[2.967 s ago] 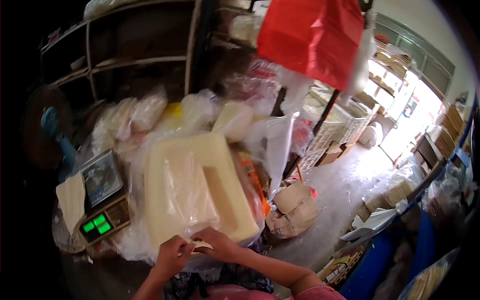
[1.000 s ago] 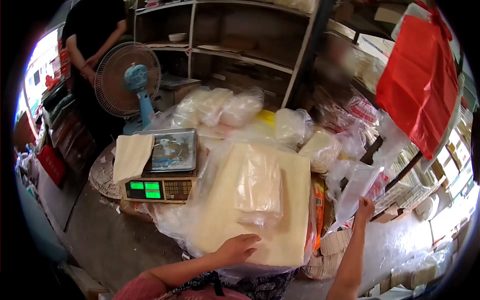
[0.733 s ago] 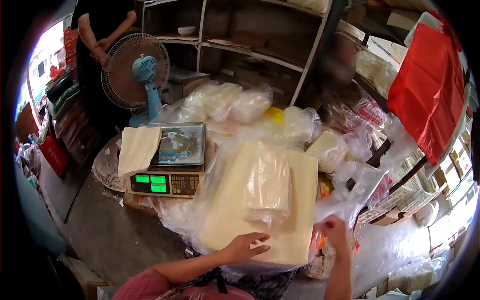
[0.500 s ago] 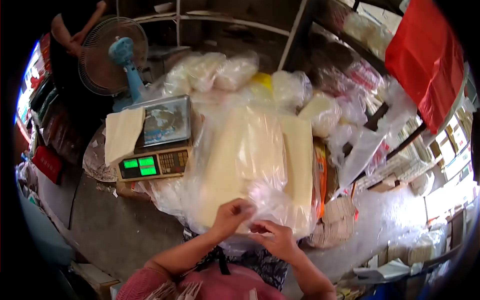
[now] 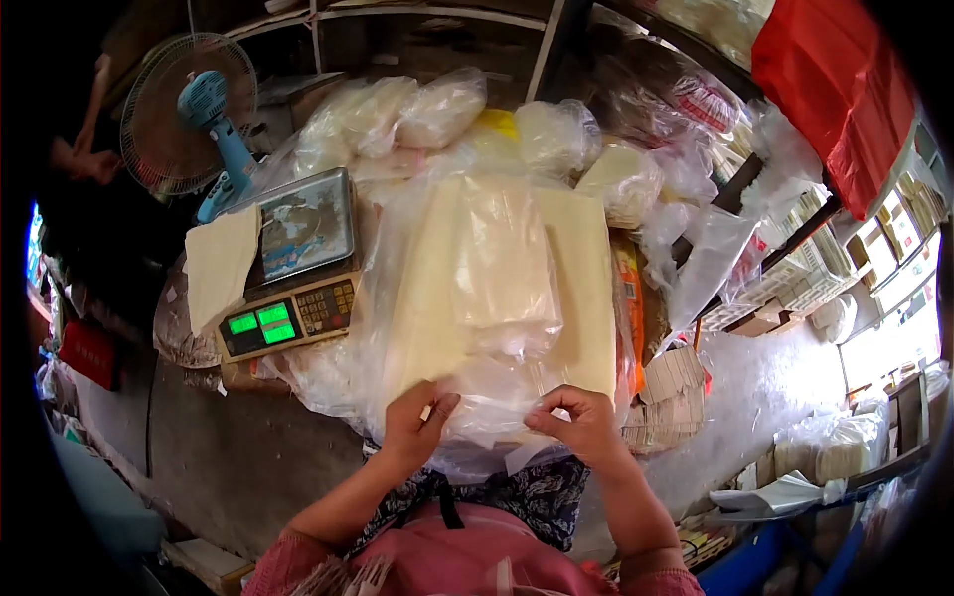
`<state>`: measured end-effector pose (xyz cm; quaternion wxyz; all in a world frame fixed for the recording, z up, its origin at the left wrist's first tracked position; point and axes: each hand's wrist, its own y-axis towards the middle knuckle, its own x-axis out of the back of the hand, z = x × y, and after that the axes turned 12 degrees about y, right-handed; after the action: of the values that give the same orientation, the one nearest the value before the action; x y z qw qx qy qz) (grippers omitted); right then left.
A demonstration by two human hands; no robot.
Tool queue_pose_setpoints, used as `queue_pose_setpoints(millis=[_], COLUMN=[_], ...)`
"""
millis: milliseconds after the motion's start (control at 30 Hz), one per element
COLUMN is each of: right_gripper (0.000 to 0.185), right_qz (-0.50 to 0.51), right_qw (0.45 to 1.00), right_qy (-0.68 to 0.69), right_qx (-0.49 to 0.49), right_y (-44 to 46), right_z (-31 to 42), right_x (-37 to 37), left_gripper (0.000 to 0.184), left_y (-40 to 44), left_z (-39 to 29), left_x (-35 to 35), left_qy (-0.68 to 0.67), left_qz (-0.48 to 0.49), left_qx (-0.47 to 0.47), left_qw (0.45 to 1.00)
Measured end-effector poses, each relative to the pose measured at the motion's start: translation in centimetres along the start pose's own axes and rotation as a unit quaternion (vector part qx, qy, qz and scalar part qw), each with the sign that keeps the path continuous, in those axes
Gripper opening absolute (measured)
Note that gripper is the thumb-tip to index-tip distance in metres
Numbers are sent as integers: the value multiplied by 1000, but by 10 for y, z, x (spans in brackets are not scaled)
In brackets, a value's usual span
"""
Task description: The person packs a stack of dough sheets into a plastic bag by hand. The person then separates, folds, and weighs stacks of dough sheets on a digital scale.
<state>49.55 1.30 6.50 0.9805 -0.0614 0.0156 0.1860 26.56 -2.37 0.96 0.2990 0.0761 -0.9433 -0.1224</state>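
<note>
A clear plastic bag [image 5: 507,283] filled with pale cream sheets lies on a wider stack of cream sheets [image 5: 584,288], which is itself in loose plastic. The bag's mouth end spreads flat toward my body. My left hand [image 5: 417,425] is closed in a pinch at the left side of this loose film. On the right side, my right hand [image 5: 579,421] pinches the film between thumb and forefinger. Left of the stack stands a digital scale [image 5: 288,323] with lit green displays, and a cream sheet [image 5: 221,263] rests across its pan's left edge.
Behind the stack are several filled plastic bags [image 5: 442,107]. A blue fan [image 5: 204,99] stands at back left, beside another person's hand [image 5: 94,164]. Red plastic [image 5: 835,94] hangs at upper right. Bundled sheets [image 5: 668,397] sit low at the right.
My hands have moved apart, left hand leftward and right hand rightward. The bunched bag mouth between them is now spread flatter. The whole view has shifted slightly.
</note>
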Motion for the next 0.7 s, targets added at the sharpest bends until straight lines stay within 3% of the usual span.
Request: queue_pose_setpoints(millis=[67,100,133,167,200,233,300,400,433,500,567,600,633,667,700], right_gripper=[12,12,12,11,14,25,31,25,23,21,14,13,14,16,20], right_qz=[-25,-21,-2,13,63,44,83,18,-32,-130,-173,-187,-202,-216,-196], right_qw=[999,997,999,998,997,989,993,996,992,970,951,927,893,850,872], right_qy=[-41,-79,-27,-65,-44,-121,-83,-66,-113,-202,-254,-295,-330,-361,-288], right_qx=[-8,7,21,7,-8,70,2,55,53,48,41,137,228,317,344], right_y=[-1,-1,-1,-3,-7,-8,-15,-14,-12,-12,-18,-15,-14,-17,-24], right_z=[0,-3,-13,-19,-17,-36,-17,-45,-54,-64,-40,-26,-14,-5,8], right_x=[-5,-9,-13,-22,-28,-34,-36,-4,13,49,64,58,48,36,17], left_gripper=[28,32,22,13,12,14,16,19,22,31,33,34,30,20,13], left_y=[11,3,-4,-8,-9,-8,-5,-9,-4,3,6,9,5,9,13], left_z=[-15,-7,-16,-27,-30,-32,-23,10,23,39,32,27,10,7,4], left_x=[1,-1,6,10,11,9,4,-20,-12,12,21,22,19,16,12], left_qy=[161,141,81,-3,-106,-222,-138,-364,-514,-758,-649,-587,-553,-608,-658], left_qz=[-200,-226,-153,-37,117,235,258,107,106,94,173,208,146,198,247], left_qx=[-82,-101,-67,1,82,164,97,165,215,297,253,225,272,229,183], left_qw=[963,958,983,999,984,932,951,911,824,573,696,749,774,734,687])
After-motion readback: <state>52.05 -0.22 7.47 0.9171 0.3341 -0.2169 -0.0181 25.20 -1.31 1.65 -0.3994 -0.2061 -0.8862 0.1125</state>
